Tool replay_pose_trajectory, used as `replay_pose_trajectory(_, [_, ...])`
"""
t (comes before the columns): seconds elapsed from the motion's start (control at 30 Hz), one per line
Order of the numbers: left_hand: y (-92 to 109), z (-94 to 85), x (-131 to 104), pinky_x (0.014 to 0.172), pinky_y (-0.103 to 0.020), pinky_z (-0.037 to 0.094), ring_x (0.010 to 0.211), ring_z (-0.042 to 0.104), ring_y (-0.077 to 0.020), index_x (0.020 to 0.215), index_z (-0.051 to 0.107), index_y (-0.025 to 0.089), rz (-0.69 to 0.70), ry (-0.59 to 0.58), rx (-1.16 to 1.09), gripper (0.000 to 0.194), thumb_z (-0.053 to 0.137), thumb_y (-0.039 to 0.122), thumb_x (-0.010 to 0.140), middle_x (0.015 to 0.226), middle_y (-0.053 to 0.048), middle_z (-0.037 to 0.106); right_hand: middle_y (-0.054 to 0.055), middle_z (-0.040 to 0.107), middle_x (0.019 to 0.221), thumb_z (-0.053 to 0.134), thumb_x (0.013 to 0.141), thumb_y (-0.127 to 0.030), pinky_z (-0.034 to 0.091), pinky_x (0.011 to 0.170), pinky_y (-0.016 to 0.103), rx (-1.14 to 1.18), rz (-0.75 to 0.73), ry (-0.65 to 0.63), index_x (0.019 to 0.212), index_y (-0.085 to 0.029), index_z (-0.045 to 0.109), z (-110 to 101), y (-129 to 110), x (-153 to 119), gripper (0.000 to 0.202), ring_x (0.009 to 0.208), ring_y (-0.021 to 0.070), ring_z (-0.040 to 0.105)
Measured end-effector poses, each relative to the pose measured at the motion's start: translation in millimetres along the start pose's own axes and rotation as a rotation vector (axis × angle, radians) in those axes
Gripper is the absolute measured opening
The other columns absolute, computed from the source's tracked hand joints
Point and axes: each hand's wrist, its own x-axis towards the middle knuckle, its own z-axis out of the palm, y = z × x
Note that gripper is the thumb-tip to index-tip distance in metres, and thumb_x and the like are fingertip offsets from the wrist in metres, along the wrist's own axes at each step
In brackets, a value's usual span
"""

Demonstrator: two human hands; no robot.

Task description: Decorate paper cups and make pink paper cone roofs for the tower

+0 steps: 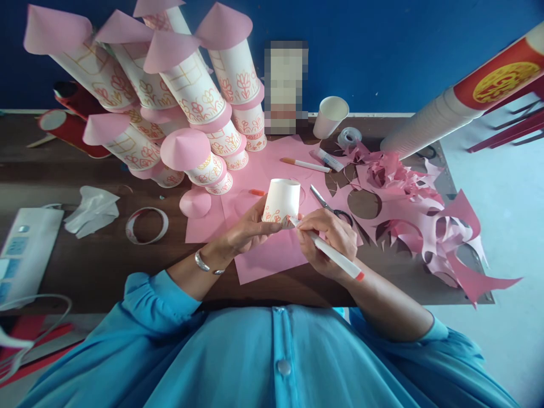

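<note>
Paper cup (pixel 282 198), white, 1: red drawings along lower wall; clasped in left hand (pixel 250 231) above pink paper (pixel 268 264). Marker (pixel 338 257), white with red end, 1: gripped in right hand (pixel 334 237), tip at cup.

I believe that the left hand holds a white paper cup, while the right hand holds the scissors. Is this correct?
Not quite: the right hand holds a white marker, not the scissors, as the head view shows. The left hand does hold a white paper cup.

Leftward obstacle: tall cup towers (pixel 193 102)
</note>
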Motion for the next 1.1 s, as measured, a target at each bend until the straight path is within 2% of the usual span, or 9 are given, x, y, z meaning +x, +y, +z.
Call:
replay_pose_trajectory(0.33, [-1.1, -1.3, -0.9, 0.090, -0.029, 0.054, 0.098, 0.073, -0.0191, 0.121, 0.070, 0.023, -0.012, 0.016, 0.004, 0.039, 0.086, 0.024, 0.085, 0.104, -0.005, 0.076, 0.000, 0.074, 0.080, 0.066, 0.091, -0.007, 0.060, 0.060, 0.027, -0.013, -0.002, 0.003, 0.100, -0.023, 0.063, 0.8, -0.2, 1.1, 0.018, 0.066, 0.0152, 0.073])
replay_pose_trajectory(0.5, [0.2, -0.9, -0.6, 0.085, -0.028, 0.054, 0.089, 0.072, -0.0169, 0.115, 0.070, 0.022, -0.011, 0.011, -0.014, 0.037, 0.088, 0.024, 0.082, 0.098, -0.003, 0.075, 0.000, 0.073, 0.080, 0.066, 0.092, -0.007, 0.059, 0.059, 0.027, -0.009, 0.015, 0.018, 0.100, -0.024, 0.063, 1.3, 1.0, 0.2, 0.019, 0.067, 0.0149, 0.072])
replay_pose_trajectory(0.7, [-0.7, -2.4, -0.5, 0.088, -0.028, 0.054, 0.092, 0.071, -0.0162, 0.126, 0.069, 0.025, -0.006, 0.003, -0.033, 0.046, 0.087, 0.022, 0.083, 0.101, -0.003, 0.075, 0.000, 0.072, 0.079, 0.065, 0.092, -0.008, 0.057, 0.059, 0.027, -0.027, 0.031, 0.016, 0.100, -0.023, 0.062, -0.9, 1.2, -0.6, 0.017, 0.066, 0.0142, 0.069])
replay_pose_trajectory(1.1, [1.6, 2.8, 0.0, 0.086, -0.028, 0.055, 0.095, 0.074, -0.0189, 0.117, 0.070, 0.022, 0.011, 0.015, -0.015, 0.038, 0.087, 0.024, 0.083, 0.101, -0.004, 0.076, -0.001, 0.072, 0.076, 0.065, 0.092, -0.009, 0.056, 0.057, 0.027, -0.052, 0.033, 0.011, 0.097, -0.024, 0.061, 0.3, -1.3, -0.1, 0.016, 0.064, 0.0149, 0.071])
